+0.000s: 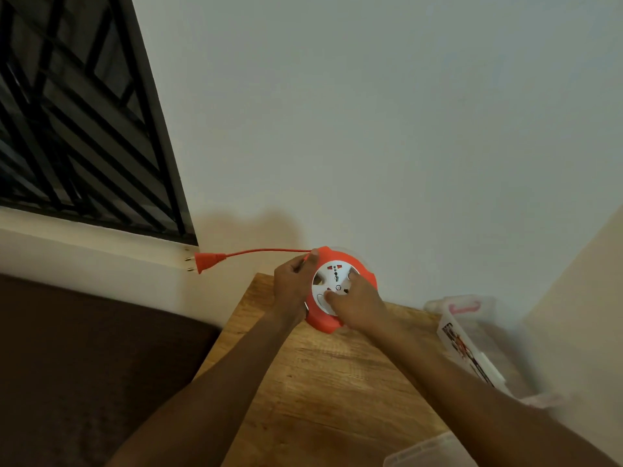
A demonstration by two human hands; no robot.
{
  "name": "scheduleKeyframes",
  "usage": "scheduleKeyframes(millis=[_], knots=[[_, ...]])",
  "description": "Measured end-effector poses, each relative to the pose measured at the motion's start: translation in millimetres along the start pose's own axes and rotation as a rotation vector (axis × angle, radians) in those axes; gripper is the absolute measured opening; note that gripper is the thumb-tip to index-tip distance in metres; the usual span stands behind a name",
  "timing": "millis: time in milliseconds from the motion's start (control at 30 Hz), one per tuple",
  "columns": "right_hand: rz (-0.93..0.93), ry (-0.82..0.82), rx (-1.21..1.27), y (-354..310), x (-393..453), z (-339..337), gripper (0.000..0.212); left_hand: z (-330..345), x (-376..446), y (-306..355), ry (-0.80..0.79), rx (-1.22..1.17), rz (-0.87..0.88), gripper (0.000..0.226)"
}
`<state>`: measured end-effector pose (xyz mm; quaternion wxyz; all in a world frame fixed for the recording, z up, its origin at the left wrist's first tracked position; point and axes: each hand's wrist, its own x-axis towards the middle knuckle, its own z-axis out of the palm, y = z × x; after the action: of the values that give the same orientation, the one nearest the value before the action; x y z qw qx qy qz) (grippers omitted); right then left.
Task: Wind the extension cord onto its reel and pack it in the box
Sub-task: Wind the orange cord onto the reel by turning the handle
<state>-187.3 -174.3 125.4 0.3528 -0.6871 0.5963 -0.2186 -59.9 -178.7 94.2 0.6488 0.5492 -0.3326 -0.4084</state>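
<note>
An orange cord reel (365,269) with a white socket face is held upright above the far end of the wooden table (323,375). My left hand (291,286) grips the reel's left rim, its thumb on the orange cord (266,251) where it leaves the reel. A short length of cord runs left to the orange plug (206,260), which hangs in the air with its pins pointing left. My right hand (359,306) presses its fingers on the white face. A clear plastic box (472,345) with a printed label stands on the table at the right.
A clear lid (428,449) lies at the table's near right edge. A white wall rises behind the table. A barred window (77,112) with a white sill fills the upper left. Dark brown upholstery (84,365) lies left of the table.
</note>
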Motion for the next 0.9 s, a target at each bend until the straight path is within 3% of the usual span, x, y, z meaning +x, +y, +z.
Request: scheduleKeyframes(millis=[67,167,267,367,600,900], knots=[[-0.150,0.096,-0.297,4,-7,-6,0.062,0,1,4,-0.020,-0.001,-0.031,0.025],[-0.528,0.190,-0.757,8,-10,-23,0.051,-3,4,11,-0.063,-0.040,-0.082,0.033],[-0.802,-0.033,-1.006,5,-3,-38,0.047,-9,3,14,-0.127,-0.030,-0.091,0.038],[-0.958,-0.200,-1.189,1,5,-52,0.044,-12,1,15,-0.175,0.057,-0.061,0.039],[-1.077,-0.392,-1.494,-12,5,-72,0.051,-10,4,13,-0.305,0.166,-0.040,0.032],[-1.161,-0.480,-1.693,-16,-9,-50,0.055,-8,6,12,-0.447,0.252,-0.062,0.027]])
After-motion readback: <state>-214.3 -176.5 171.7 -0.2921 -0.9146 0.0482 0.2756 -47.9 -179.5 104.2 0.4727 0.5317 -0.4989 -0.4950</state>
